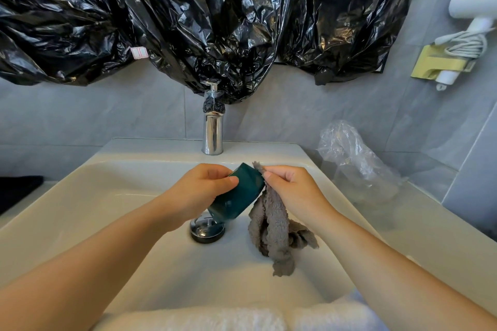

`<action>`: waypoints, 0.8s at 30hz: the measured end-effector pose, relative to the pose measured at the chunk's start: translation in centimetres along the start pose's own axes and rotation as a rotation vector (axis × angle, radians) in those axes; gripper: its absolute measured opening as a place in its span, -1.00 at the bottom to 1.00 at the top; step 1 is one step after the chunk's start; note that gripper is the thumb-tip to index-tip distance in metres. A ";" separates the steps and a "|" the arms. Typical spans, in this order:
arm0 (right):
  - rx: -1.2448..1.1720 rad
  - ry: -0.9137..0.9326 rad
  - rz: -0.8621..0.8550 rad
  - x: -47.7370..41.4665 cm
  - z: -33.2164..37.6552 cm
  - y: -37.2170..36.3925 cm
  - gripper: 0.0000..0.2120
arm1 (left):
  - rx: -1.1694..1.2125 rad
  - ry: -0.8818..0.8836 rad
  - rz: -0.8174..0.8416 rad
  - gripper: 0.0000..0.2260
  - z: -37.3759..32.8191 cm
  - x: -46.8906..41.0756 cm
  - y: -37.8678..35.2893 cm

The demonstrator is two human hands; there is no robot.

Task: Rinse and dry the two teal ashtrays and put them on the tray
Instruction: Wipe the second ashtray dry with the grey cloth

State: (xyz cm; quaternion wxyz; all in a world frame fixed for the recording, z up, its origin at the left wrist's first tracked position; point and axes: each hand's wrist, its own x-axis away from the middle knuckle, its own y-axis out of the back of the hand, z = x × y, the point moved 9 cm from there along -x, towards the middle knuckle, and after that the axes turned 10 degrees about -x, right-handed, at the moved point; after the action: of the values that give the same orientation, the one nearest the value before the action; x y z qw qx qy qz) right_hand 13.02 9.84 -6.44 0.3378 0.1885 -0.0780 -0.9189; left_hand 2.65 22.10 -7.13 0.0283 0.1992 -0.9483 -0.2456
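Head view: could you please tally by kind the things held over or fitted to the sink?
Teal ashtray, in the left hand: 1
Grey cloth, in the right hand: 1
Chrome faucet: 1
Drain stopper: 1
Total: 4

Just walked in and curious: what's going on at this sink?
A person stands at the sink. Their left hand grips a teal ashtray tilted over the drain, while the right hand pinches a grey cloth against its edge, apparently drying it. No water runs from the tap.
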 end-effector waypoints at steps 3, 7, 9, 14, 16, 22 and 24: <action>0.032 0.103 0.008 0.7 1.5 -0.4 -0.72 | -0.021 -0.007 -0.002 -0.85 -0.2 0.1 0.1; 0.163 0.235 0.048 1.1 3.3 -1.2 -0.68 | -0.082 -0.035 0.009 -0.86 -0.6 0.4 0.1; 0.113 0.169 0.054 0.5 2.4 -0.8 -0.68 | -0.144 -0.075 0.007 -0.86 -1.0 0.5 0.0; 0.050 0.077 0.007 0.2 1.1 0.1 -0.70 | -0.225 -0.125 0.018 -0.84 -1.6 0.8 -0.3; 0.053 0.127 0.017 0.6 1.8 -0.3 -0.69 | -0.229 -0.126 0.009 -0.84 -1.7 0.9 -0.1; 0.057 0.149 0.088 0.0 1.8 -0.8 -0.66 | -0.217 -0.159 -0.003 -0.85 -2.3 1.2 0.1; -0.075 0.010 0.072 -0.4 0.3 -0.3 -0.66 | -0.184 -0.194 0.000 -0.84 -2.8 1.4 0.1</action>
State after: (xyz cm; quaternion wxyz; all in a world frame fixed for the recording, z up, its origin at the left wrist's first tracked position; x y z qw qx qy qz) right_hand 12.97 10.32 -6.09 0.3777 0.1774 -0.0484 -0.9075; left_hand 1.82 20.34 -4.70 -0.0456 0.1710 -0.9200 -0.3497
